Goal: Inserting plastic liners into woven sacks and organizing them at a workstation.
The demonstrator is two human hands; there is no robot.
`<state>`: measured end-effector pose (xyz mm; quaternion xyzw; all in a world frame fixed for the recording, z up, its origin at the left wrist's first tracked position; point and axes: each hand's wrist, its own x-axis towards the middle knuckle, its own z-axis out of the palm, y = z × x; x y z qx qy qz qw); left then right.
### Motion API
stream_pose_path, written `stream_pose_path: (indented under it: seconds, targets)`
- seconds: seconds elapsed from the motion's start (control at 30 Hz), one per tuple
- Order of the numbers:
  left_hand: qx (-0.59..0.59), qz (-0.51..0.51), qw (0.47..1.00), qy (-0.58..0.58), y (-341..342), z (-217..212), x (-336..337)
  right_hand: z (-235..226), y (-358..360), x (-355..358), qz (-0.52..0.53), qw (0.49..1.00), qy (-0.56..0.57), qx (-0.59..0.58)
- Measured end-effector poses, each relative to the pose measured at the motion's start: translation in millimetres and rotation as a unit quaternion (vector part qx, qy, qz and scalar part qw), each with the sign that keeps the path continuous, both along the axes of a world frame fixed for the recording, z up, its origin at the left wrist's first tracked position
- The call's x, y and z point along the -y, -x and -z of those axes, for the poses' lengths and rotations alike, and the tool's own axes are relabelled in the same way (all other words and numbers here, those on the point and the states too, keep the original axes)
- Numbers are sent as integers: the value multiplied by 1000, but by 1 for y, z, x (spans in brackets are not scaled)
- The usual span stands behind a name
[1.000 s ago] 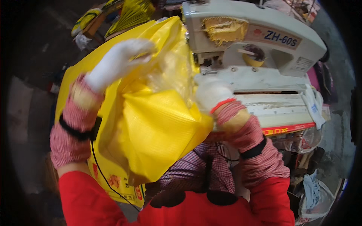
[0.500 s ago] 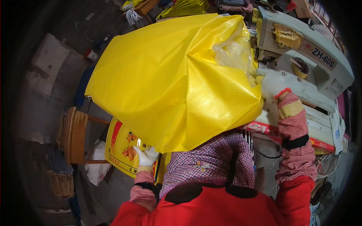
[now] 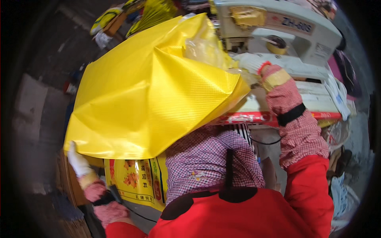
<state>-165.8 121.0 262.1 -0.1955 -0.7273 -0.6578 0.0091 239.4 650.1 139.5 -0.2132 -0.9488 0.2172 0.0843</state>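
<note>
A big yellow woven sack (image 3: 151,99) fills the middle and upper left of the frame, draped open and bulging, with a clear plastic liner (image 3: 202,43) showing at its top edge. My left hand (image 3: 77,160), in a white glove, sits at the lower left, right under the sack's bottom corner; the fingers look closed on that edge, though the sack hides part of the grip. My right hand (image 3: 250,63), also gloved white, is at upper centre-right, pressed against the sack's far side where it meets the grey-white sewing machine (image 3: 285,35); I cannot tell whether its fingers are together or apart. Below the sack, at lower centre, more printed yellow bags (image 3: 135,178) hang beside my checked apron (image 3: 206,162).
</note>
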Motion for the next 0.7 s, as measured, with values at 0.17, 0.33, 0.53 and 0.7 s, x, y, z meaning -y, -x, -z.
stream_pose_path:
  seconds: [0.17, 0.33, 0.53, 0.7]
  targets:
    - [7, 99, 994, -43, 32, -113, -92, 16, 16, 0, 67, 989, -100, 86]
    - [-71, 133, 987, -60, -7, -138, -66, -16, -3, 28, -91, 987, -126, -45]
    - [215, 147, 964, -46, 83, 37, -18, -38, -8, 50, 33, 996, -85, 24]
    - [187, -18, 954, 235, 179, 67, 95, -44, 22, 56, -11, 994, -102, -32]
